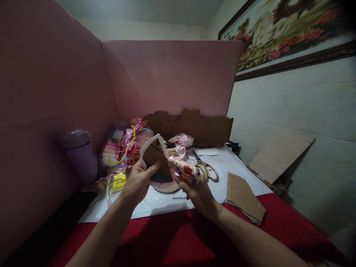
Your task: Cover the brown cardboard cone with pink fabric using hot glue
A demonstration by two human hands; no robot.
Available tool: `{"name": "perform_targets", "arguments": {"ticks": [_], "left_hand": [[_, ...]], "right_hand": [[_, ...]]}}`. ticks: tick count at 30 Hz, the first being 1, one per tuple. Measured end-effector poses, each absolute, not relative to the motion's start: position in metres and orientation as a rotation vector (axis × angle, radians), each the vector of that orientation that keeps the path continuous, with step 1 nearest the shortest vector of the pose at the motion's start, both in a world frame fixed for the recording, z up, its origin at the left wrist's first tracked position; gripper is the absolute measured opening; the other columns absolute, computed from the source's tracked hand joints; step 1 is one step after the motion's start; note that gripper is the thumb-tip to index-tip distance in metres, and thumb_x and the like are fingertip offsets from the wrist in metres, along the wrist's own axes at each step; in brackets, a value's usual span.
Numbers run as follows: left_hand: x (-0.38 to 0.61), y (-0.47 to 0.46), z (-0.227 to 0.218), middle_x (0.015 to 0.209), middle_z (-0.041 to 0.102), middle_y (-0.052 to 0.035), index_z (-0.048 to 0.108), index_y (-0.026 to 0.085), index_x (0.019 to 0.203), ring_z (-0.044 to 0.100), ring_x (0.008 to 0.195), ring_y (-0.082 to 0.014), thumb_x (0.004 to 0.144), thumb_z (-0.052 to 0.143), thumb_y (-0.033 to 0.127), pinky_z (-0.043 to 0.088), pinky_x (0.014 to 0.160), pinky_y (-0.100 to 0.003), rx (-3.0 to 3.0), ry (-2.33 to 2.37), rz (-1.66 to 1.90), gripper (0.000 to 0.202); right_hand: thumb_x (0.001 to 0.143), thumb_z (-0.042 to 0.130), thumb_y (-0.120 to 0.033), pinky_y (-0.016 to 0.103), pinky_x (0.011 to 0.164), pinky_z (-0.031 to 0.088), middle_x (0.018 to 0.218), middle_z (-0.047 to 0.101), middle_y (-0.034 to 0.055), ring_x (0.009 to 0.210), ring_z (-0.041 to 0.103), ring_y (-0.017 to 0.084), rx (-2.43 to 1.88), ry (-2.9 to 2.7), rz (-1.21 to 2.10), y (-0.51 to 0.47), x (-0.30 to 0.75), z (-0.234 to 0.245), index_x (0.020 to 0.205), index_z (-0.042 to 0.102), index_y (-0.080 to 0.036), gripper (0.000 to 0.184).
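Observation:
My left hand (137, 181) is closed on a folded brown cardboard piece with a white paper edge (154, 154), held up above the table. My right hand (194, 191) grips a glue gun wrapped in a red and white floral pattern (184, 168). Its nozzle points left and touches the cardboard piece. Under the two hands a round cardboard disc (166, 186) lies on a white sheet (167, 202).
Gold-handled scissors (206, 169) lie right of the hands. A cut cardboard piece (244, 197) rests on the red cloth (178, 237). Coloured cords (128, 148), a pink bow (181, 142), a purple container (79, 154) and a cardboard strip (191, 126) stand behind. Pink panels (55, 92) wall the left and back.

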State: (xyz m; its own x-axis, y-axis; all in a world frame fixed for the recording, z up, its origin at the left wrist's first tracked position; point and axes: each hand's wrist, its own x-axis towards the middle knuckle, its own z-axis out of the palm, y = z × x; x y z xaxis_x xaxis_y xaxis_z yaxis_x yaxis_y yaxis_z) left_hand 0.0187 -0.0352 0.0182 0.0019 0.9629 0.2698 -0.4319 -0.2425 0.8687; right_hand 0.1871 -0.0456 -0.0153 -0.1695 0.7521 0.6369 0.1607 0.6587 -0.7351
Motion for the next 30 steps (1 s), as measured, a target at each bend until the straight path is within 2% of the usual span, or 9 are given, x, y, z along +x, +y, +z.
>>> {"name": "perform_targets", "arguments": {"ticks": [5, 11, 18, 21, 25, 30], "left_hand": [[0.0183, -0.0339, 0.0145, 0.087, 0.073, -0.0042, 0.066, 0.017, 0.091, 0.067, 0.072, -0.0164, 0.063, 0.078, 0.022, 0.052, 0.068, -0.025, 1.112, 0.678, 1.479, 0.031], [0.0164, -0.0311, 0.0102, 0.091, 0.073, -0.004, 0.067, 0.017, 0.093, 0.066, 0.075, -0.0141, 0.064, 0.077, 0.021, 0.052, 0.074, -0.025, 1.149, 0.66, 1.441, 0.031], [0.0167, -0.0332, 0.0152, 0.084, 0.073, -0.0035, 0.065, 0.016, 0.093, 0.067, 0.071, -0.0142, 0.063, 0.078, 0.02, 0.053, 0.067, -0.022, 1.096, 0.658, 1.499, 0.033], [0.0164, -0.0336, 0.017, 0.084, 0.074, -0.0039, 0.064, 0.017, 0.099, 0.067, 0.067, -0.0147, 0.062, 0.078, 0.021, 0.054, 0.064, -0.022, 1.077, 0.673, 1.525, 0.039], [0.0168, -0.0345, 0.0188, 0.088, 0.074, -0.0056, 0.059, 0.019, 0.112, 0.068, 0.067, -0.0171, 0.063, 0.078, 0.022, 0.055, 0.065, -0.026, 1.065, 0.699, 1.524, 0.053], [0.0172, -0.036, 0.0202, 0.091, 0.073, -0.0067, 0.058, 0.019, 0.115, 0.069, 0.072, -0.0195, 0.062, 0.078, 0.021, 0.056, 0.067, -0.028, 1.052, 0.701, 1.521, 0.057]], "right_hand": [[0.081, 0.059, -0.027, 0.025, 0.05, 0.05, 0.088, 0.069, 0.0051, 0.075, 0.064, 0.02, -0.766, -1.663, 0.577, -0.0446, 0.1872, -0.0173, 0.104, 0.068, -0.023, 0.024], [0.082, 0.059, -0.028, 0.025, 0.053, 0.052, 0.091, 0.069, 0.0055, 0.077, 0.064, 0.02, -0.783, -1.695, 0.544, -0.0428, 0.1882, -0.0184, 0.109, 0.065, -0.021, 0.028], [0.084, 0.056, -0.026, 0.029, 0.064, 0.055, 0.097, 0.07, 0.0053, 0.085, 0.065, 0.022, -0.775, -1.77, 0.475, -0.0439, 0.1889, -0.0164, 0.106, 0.067, -0.022, 0.025], [0.085, 0.054, -0.025, 0.03, 0.065, 0.055, 0.103, 0.069, 0.005, 0.086, 0.066, 0.022, -0.778, -1.796, 0.461, -0.0449, 0.1891, -0.0161, 0.108, 0.066, -0.024, 0.026], [0.086, 0.054, -0.025, 0.03, 0.068, 0.055, 0.1, 0.07, 0.0055, 0.09, 0.065, 0.023, -0.782, -1.825, 0.396, -0.0441, 0.1891, -0.0172, 0.106, 0.067, -0.024, 0.024], [0.087, 0.052, -0.024, 0.033, 0.075, 0.054, 0.102, 0.07, 0.0067, 0.093, 0.064, 0.024, -0.774, -1.849, 0.341, -0.0429, 0.1893, -0.019, 0.106, 0.067, -0.023, 0.024]]}}
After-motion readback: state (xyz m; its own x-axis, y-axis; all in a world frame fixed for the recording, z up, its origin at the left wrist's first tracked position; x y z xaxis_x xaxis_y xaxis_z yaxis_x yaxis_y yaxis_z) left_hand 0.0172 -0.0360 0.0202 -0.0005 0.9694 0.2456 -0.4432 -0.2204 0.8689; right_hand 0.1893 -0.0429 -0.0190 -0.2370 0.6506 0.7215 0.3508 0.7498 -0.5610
